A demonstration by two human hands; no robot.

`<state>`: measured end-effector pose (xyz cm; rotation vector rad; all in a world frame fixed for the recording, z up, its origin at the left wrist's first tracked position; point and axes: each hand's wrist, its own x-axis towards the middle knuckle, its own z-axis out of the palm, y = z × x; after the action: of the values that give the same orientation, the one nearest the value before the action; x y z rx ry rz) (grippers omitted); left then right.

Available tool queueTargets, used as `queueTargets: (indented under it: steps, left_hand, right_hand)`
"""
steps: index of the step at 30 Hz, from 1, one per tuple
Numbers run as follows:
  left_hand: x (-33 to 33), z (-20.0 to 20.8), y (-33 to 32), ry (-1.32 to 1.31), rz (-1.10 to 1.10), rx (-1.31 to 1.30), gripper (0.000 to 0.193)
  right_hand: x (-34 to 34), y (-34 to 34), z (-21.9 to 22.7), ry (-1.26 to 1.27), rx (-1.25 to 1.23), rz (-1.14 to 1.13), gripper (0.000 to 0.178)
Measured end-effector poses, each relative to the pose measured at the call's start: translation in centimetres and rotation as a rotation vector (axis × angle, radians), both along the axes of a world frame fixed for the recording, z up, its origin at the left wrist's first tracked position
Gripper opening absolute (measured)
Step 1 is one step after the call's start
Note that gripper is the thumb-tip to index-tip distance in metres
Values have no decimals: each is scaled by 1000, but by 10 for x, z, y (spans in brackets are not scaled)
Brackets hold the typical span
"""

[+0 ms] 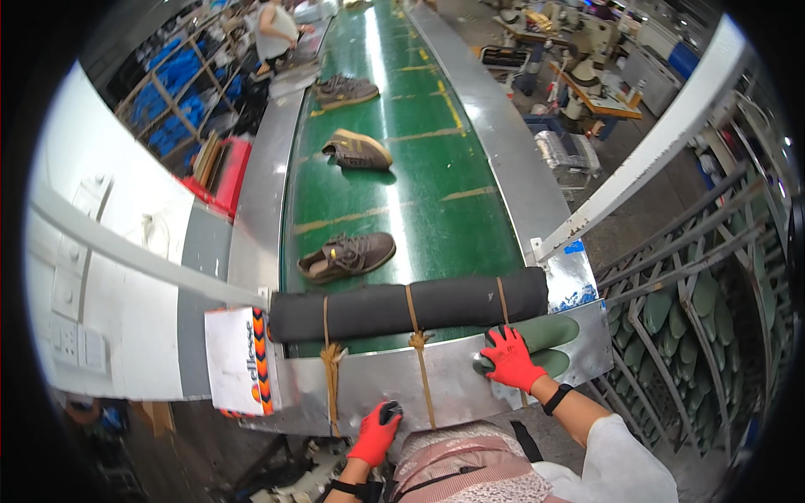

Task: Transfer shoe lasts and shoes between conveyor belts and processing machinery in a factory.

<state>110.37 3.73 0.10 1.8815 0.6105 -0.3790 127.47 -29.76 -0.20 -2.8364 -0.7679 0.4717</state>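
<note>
My right hand [513,362], in a red glove with dark fingertips, grips green insoles [550,330] lying on the metal end plate [470,394] of a conveyor. Its fingers spread over their left ends. By the plate's front edge, my left hand [377,432] wears a matching glove, with its fingers curled; whatever they hold, if anything, is hidden. Past the plate lies a black roll [377,312] tied with tan cords across the green belt [453,230]. Beyond it are three brown shoes: a near one [349,256], one tipped on its side [359,151] and a far one [345,90].
A white post [646,159] rises on the right and another bar [151,256] on the left. A printed carton [239,360] stands at the plate's left end. At right, a metal rack [683,285] holds many green insoles. Another person [275,33] stands at the belt's far left.
</note>
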Motion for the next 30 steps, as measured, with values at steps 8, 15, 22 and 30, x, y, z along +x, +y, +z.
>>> queueTargets:
  steps: [8, 15, 22, 30]
  left_hand:
    - [108, 27, -54, 17, -466, -255, 44]
    - [175, -65, -193, 58, -430, -650, 46]
    - [220, -153, -287, 11, -410, -392, 49]
    - [161, -107, -318, 388, -503, -381, 50]
  right_hand:
    - [-69, -35, -33, 55, 196, 171, 16]
    - [-166, -31, 5, -225, 262, -623, 68]
    - [-154, -8, -1, 308, 224, -1416, 108]
    - [-209, -62, -47, 107, 901, -1602, 104]
